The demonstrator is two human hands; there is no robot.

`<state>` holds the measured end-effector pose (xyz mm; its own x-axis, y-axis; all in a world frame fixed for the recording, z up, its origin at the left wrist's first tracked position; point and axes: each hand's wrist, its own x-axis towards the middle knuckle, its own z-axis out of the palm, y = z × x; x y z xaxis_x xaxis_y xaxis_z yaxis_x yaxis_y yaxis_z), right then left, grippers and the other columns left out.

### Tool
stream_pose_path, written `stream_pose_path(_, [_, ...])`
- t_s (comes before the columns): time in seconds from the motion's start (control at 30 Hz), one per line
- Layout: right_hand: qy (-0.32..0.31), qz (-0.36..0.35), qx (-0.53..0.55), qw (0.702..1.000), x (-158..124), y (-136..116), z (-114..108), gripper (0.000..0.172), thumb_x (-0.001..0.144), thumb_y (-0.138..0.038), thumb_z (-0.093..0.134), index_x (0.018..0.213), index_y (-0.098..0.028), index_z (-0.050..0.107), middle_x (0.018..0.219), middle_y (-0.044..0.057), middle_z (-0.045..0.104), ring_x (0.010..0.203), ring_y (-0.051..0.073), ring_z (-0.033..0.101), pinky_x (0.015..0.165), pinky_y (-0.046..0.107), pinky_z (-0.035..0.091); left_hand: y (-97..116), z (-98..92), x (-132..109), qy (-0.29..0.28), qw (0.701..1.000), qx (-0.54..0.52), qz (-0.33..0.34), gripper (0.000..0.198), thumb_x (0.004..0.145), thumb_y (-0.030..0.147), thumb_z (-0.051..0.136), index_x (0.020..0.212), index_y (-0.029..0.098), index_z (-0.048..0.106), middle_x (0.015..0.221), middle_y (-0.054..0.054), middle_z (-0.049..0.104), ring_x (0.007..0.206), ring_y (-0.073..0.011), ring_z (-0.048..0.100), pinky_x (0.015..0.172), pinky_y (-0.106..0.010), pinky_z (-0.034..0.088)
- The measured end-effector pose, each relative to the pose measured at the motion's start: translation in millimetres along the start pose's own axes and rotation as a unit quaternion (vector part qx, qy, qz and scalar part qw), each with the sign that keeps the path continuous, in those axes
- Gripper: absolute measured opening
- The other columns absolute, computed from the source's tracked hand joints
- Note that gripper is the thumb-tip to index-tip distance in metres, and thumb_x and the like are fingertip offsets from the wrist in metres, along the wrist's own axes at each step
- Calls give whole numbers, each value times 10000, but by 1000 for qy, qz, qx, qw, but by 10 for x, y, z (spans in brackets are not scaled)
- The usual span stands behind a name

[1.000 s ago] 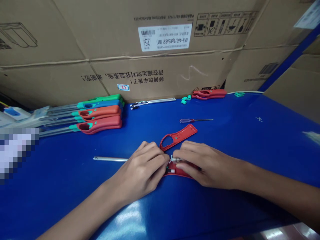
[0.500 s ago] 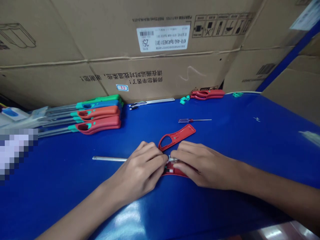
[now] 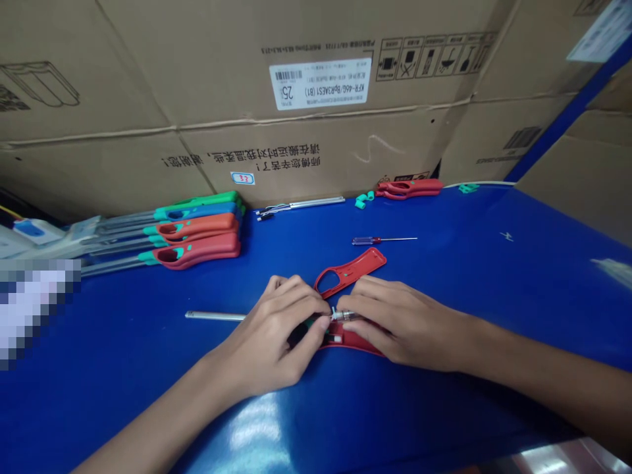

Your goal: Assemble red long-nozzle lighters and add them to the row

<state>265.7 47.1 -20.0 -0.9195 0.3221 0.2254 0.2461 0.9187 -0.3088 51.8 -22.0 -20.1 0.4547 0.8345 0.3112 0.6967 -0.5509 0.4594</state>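
Bent over a red lighter handle half on the blue table, my two hands almost meet. My right hand is closed on a small grey cylindrical part with a white fitting at its end. The fingertips of my left hand pinch together beside that fitting; what they hold is hidden. A silver lighter tube runs out to the left from under my left hand. In the shell lies a black part with a white tip. Just behind my hands rests the other red handle half, inner side up.
Assembled long lighters are stacked at left. Along the back lie silver tubes with wires, small green pieces and red handle shells. A screwdriver lies behind the handle half. A cardboard wall borders the table's back.
My left thumb and fingers have shifted and opened out slightly, baring more of the shell's green and black parts. My right hand keeps its hold. The view has tilted slightly.
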Motion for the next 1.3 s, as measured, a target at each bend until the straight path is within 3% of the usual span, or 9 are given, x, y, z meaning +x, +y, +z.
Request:
stream_pose_path(0.33, [-2, 3, 17, 1000, 1, -18, -8, 186, 981, -210, 437, 943, -137, 603, 871, 54, 601, 782, 157, 516, 732, 290, 447, 21, -18, -2, -6, 1000, 7, 11, 122, 932, 134, 473, 932, 166, 591, 863, -27, 649, 822, -183, 531, 776, -379, 344])
stream_pose_path(0.43, [4, 14, 30, 999, -16, -23, -19, 213, 983, -237, 439, 958, -136, 625, 878, 56, 596, 803, 157, 517, 737, 291, 438, 11, -61, -18, -24, 999, 26, -2, 109, 902, 211, 532, 991, 173, 582, 932, -42, 643, 867, -204, 534, 826, -408, 351])
stream_pose_path(0.53, [7, 36, 39, 999, -27, -38, -30, 229, 972, -262, 456, 938, -154, 655, 884, 55, 580, 810, 156, 520, 730, 292, 430, -6, -106, -27, -50, 997, 54, -23, 251, 826, 312, 629, 1036, 185, 576, 997, -54, 628, 908, -229, 542, 871, -444, 351])
stream_pose_path(0.73, [-6, 49, 42, 998, -19, -68, -43, 181, 921, -211, 493, 885, -156, 662, 865, 57, 557, 783, 155, 510, 699, 288, 429, -20, -108, -22, -82, 993, 71, -36, 156, 829, 325, 616, 911, 193, 600, 917, -30, 625, 876, -221, 555, 860, -447, 360])
stream_pose_path(0.93, [-15, 51, 43, 998, -17, -71, -56, 145, 863, -131, 500, 901, -141, 640, 826, 43, 549, 782, 158, 488, 713, 291, 424, -20, -83, -30, -75, 993, 80, -52, 167, 837, 341, 614, 905, 189, 592, 908, -34, 629, 869, -221, 560, 838, -432, 372])
stream_pose_path(1.3, [-26, 41, 27, 998, -22, -59, -51, 184, 907, -147, 471, 883, -161, 653, 869, 46, 523, 799, 149, 472, 698, 284, 394, -21, -74, -37, -70, 993, 79, -56, 177, 839, 349, 606, 890, 187, 559, 901, -37, 610, 848, -224, 547, 845, -445, 378])
